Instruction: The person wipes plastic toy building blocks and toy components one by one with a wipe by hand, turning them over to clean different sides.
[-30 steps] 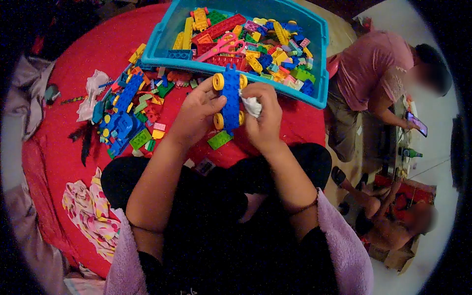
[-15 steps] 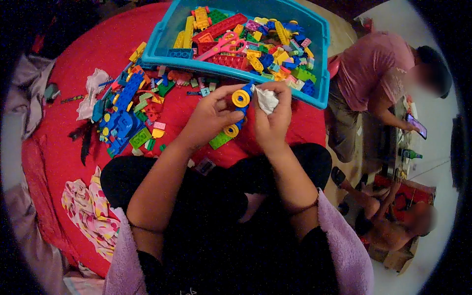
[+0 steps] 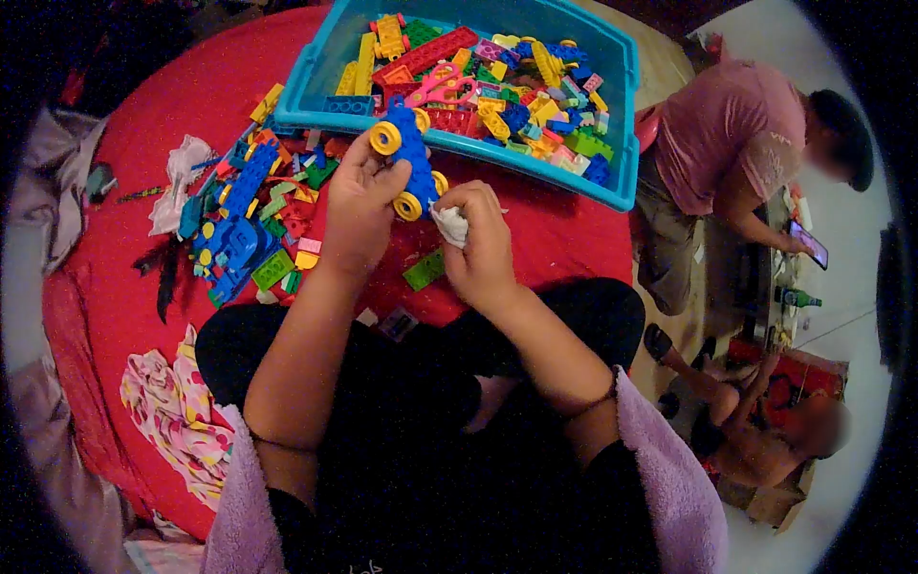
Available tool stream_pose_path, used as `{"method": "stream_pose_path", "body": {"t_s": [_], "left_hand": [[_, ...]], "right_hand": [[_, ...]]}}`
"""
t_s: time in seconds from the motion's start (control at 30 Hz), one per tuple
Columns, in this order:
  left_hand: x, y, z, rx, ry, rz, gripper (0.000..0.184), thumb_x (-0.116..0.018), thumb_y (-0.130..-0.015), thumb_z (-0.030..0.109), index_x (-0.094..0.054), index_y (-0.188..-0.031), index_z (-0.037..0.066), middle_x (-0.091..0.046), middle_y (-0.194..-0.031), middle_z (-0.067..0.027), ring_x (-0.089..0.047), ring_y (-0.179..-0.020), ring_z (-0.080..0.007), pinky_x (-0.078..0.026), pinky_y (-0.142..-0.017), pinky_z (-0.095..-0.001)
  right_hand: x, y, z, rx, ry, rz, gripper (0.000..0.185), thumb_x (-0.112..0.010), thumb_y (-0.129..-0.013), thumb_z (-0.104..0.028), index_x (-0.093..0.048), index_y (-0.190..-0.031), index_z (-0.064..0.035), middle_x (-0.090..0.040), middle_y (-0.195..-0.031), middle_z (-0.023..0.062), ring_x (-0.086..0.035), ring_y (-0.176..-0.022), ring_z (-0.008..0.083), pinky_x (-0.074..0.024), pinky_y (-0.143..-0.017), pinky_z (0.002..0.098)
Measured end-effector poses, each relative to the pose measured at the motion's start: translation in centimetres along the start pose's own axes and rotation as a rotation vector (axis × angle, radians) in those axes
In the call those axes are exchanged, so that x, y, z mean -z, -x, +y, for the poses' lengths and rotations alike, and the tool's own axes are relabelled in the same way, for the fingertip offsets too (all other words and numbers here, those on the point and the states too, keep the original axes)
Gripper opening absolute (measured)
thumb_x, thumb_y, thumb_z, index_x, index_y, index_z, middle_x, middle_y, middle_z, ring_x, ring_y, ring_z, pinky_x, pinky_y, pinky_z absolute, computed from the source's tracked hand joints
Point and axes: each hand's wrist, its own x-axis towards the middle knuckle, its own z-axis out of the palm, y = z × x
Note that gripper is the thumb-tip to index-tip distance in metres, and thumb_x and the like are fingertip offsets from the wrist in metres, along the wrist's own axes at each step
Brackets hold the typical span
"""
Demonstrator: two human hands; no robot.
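Note:
A blue toy car base with yellow wheels (image 3: 411, 153) is gripped by my left hand (image 3: 361, 206), its fingers closed on the near side. It is held tilted, wheels showing, in front of the bin. My right hand (image 3: 481, 244) is closed around a crumpled white tissue (image 3: 450, 226). The tissue is right beside the lower wheels; I cannot tell whether it touches them. Below, between my hands, a green block (image 3: 425, 271) lies on the red cloth (image 3: 535, 244).
A blue bin (image 3: 459, 145) full of toy bricks and pink scissors (image 3: 442, 86) stands ahead. Loose bricks (image 3: 239, 244) pile up at the left, near a patterned cloth (image 3: 177, 421). On the right, one person (image 3: 732, 124) holds a phone (image 3: 809, 245); another person (image 3: 755, 435) sits lower down.
The toy car base has moved left and up in my left hand and turned to show more wheels. My right hand has moved left and down with the tissue.

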Motion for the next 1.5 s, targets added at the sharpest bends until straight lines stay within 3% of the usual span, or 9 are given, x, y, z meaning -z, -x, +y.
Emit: {"method": "stream_pose_path", "body": {"t_s": [0.2, 0.5, 0.57, 0.73, 0.83, 0.93, 1.1, 1.43, 1.5], "left_hand": [[0.1, -0.2, 0.2, -0.053, 0.074, -0.017, 0.043, -0.054, -0.079, 0.000, -0.039, -0.120, -0.001, -0.052, -0.107, -0.0122, -0.054, -0.097, -0.0200, -0.046, -0.084, -0.0326], [-0.2, 0.1, 0.5, -0.041, 0.035, -0.004, 0.045, -0.057, -0.078, 0.001, -0.039, -0.120, -0.001, -0.051, -0.108, -0.0101, -0.052, -0.098, -0.0179, -0.043, -0.087, -0.0318], [-0.3, 0.1, 0.3, -0.044, -0.053, -0.008, 0.046, -0.058, -0.078, 0.001, -0.038, -0.120, -0.002, -0.051, -0.107, -0.0093, -0.052, -0.098, -0.0166, -0.043, -0.087, -0.0302], [-0.9, 0.7, 0.0, -0.083, -0.238, -0.017, 0.046, -0.057, -0.078, 0.001, -0.038, -0.120, -0.001, -0.051, -0.106, -0.0088, -0.051, -0.097, -0.0152, -0.042, -0.087, -0.0291], [-0.4, 0.1, 1.0, -0.054, 0.007, 0.014, 0.038, -0.050, -0.084, 0.005, -0.040, -0.120, 0.000, -0.051, -0.105, -0.0091, -0.053, -0.096, -0.0171, -0.045, -0.084, -0.0324], [-0.2, -0.2, 0.7, -0.050, 0.086, -0.004, 0.037, -0.049, -0.085, 0.003, -0.040, -0.120, 0.000, -0.051, -0.107, -0.0098, -0.053, -0.097, -0.0187, -0.046, -0.083, -0.0333], [-1.0, 0.4, 0.4, 0.040, 0.029, -0.087, 0.040, -0.049, -0.084, 0.003, -0.038, -0.122, -0.001, -0.051, -0.110, -0.0118, -0.053, -0.100, -0.0199, -0.046, -0.084, -0.0340], [-0.4, 0.0, 0.7, 0.019, 0.111, -0.059, 0.039, -0.049, -0.085, 0.011, -0.040, -0.121, 0.000, -0.054, -0.105, -0.0116, -0.055, -0.094, -0.0187, -0.047, -0.081, -0.0326], [-0.6, 0.3, 0.7, 0.120, 0.068, -0.126, 0.040, -0.050, -0.086, 0.018, -0.040, -0.121, 0.001, -0.055, -0.102, -0.0100, -0.056, -0.090, -0.0166, -0.048, -0.077, -0.0305]], "right_hand": [[0.9, -0.4, -0.2, -0.055, -0.028, -0.001, 0.032, -0.052, -0.059, 0.008, -0.048, -0.088, -0.0035, -0.049, -0.085, 0.0169, -0.048, -0.081, 0.0369, -0.0401, -0.072, 0.0401], [1.0, -0.6, -0.1, 0.128, -0.008, 0.038, 0.025, -0.052, -0.061, 0.005, -0.050, -0.084, -0.0033, -0.052, -0.083, 0.0142, -0.050, -0.080, 0.0338, -0.0405, -0.073, 0.0398], [1.1, -0.7, -0.3, 0.089, -0.048, 0.165, 0.023, -0.053, -0.063, 0.004, -0.051, -0.084, -0.0046, -0.053, -0.083, 0.0137, -0.050, -0.079, 0.0332, -0.0409, -0.072, 0.0395], [1.1, -0.7, -0.8, 0.246, -0.016, 0.098, 0.025, -0.054, -0.061, 0.003, -0.052, -0.084, -0.0053, -0.054, -0.085, 0.0139, -0.051, -0.081, 0.0332, -0.0416, -0.074, 0.0397], [0.8, -0.4, -0.4, 0.199, -0.074, -0.129, 0.024, -0.056, -0.061, 0.006, -0.053, -0.082, -0.0034, -0.055, -0.084, 0.0116, -0.053, -0.079, 0.0284, -0.0425, -0.071, 0.0353], [1.2, -0.6, -0.7, 0.332, -0.074, 0.083, 0.023, -0.056, -0.062, 0.007, -0.053, -0.082, -0.0030, -0.055, -0.083, 0.0115, -0.053, -0.077, 0.0272, -0.0430, -0.070, 0.0347], [2.2, -1.2, 0.0, 0.163, -0.058, 0.261, 0.026, -0.057, -0.060, 0.004, -0.053, -0.083, -0.0055, -0.055, -0.084, 0.0123, -0.053, -0.080, 0.0298, -0.0426, -0.072, 0.0386], [2.1, -1.3, 0.3, 0.079, -0.038, -0.090, 0.023, -0.056, -0.062, 0.006, -0.052, -0.082, -0.0043, -0.054, -0.082, 0.0129, -0.053, -0.081, 0.0313, -0.0428, -0.071, 0.0377], [2.4, -1.4, 0.0, -0.058, -0.192, 0.230, 0.020, -0.056, -0.064, 0.006, -0.053, -0.081, -0.0047, -0.056, -0.083, 0.0122, -0.054, -0.082, 0.0287, -0.0435, -0.072, 0.0360]]}}
